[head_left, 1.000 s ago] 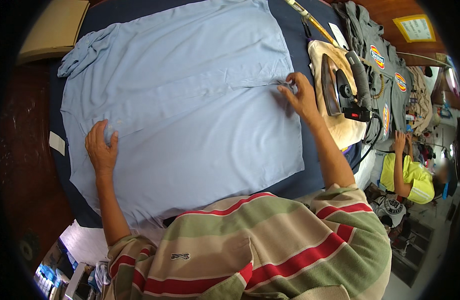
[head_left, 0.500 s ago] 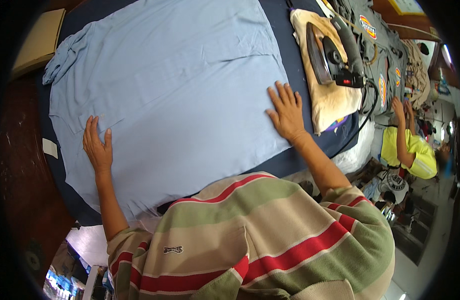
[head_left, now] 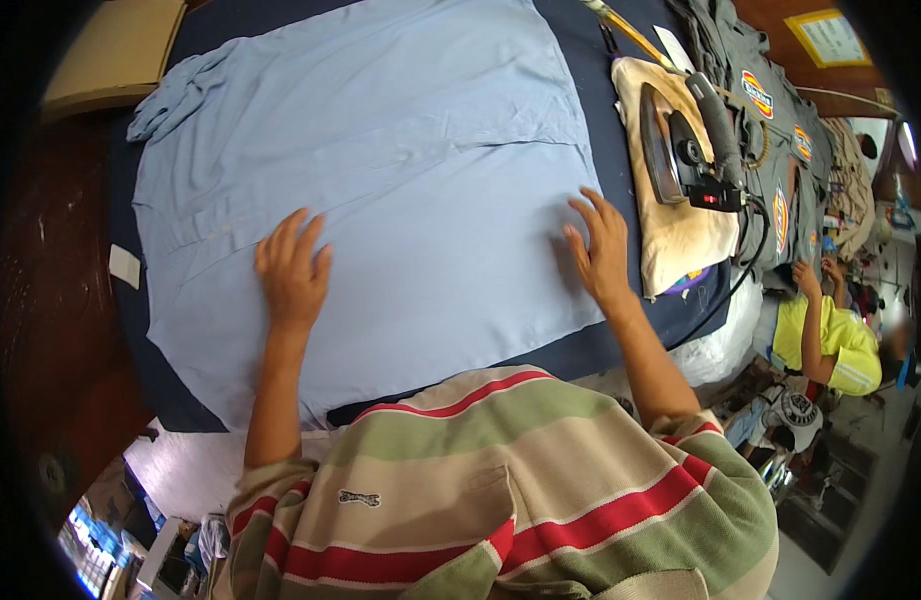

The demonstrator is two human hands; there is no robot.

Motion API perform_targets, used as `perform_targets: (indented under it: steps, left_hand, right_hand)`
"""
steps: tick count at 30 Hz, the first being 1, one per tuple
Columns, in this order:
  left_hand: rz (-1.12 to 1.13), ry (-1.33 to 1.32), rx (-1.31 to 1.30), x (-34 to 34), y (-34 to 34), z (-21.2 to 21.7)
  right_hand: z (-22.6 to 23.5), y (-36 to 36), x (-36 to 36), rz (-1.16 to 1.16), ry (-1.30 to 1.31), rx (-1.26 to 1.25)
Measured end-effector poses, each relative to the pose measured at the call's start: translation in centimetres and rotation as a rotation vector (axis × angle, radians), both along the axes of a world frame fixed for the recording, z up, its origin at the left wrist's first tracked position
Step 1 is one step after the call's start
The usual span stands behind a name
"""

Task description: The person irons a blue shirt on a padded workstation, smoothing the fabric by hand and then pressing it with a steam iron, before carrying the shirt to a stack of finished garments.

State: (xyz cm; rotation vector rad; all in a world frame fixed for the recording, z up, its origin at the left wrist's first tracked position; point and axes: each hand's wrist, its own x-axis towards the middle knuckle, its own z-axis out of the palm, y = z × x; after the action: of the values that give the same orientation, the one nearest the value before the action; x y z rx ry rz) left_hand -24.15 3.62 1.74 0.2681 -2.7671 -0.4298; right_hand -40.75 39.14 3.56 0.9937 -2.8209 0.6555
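A light blue shirt (head_left: pixel 431 250) lies spread over a dark blue table cover, with some creases across it and a bunched sleeve at the far left. My left hand (head_left: pixel 293 268) is over the left middle of the cloth, fingers apart and holding nothing. Over the right edge of the shirt is my right hand (head_left: pixel 601 245), its fingers spread and slightly bent, also empty. A shadow shows beside its fingers, so it seems lifted a little. To the right of that hand, an iron (head_left: pixel 686 150) rests on a folded beige cloth pad (head_left: pixel 671 245).
The iron's black cord (head_left: pixel 726 300) runs down past the table's right side. Dark grey garments (head_left: pixel 781 150) with patches hang at the right. A cardboard box (head_left: pixel 116 50) stands far left, near a small white tag (head_left: pixel 125 265). Another person (head_left: pixel 831 340) in yellow works at the right.
My left hand has moved right, from the shirt's left part toward its middle. My right hand has risen slightly off the cloth, fingers more bent. The whole view has shifted a little.
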Motion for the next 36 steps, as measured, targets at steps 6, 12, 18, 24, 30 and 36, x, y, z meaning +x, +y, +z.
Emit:
perform_targets:
  steps: [6,12,18,24,30,36]
  left_hand:
    - [-0.201,0.014,0.056,-8.5,2.2,0.9]
    - [-0.227,-0.075,0.064,-9.6,1.2,0.7]
    - [-0.231,0.049,0.069,-9.8,1.2,0.2]
    - [-0.229,0.073,0.057,-9.5,1.2,0.4]
    - [-0.293,0.024,0.028,-9.2,-0.3,0.0]
    - [-0.278,0.042,0.028,-9.8,0.4,1.1]
  right_hand:
    - [0.1,-8.1,-9.1,0.38,0.03,-0.057]
    - [-1.5,-8.8,-12.0,0.384,-0.015,-0.037]
    - [-1.6,-8.4,-12.4,0.224,-0.252,-0.194]
    - [-0.8,-8.5,-13.2,0.139,-0.495,-0.171]
    - [-0.7,-8.0,-12.9,0.459,-0.154,-0.148]
    - [-0.4,-8.6,-12.2,0.251,-0.342,-0.14]
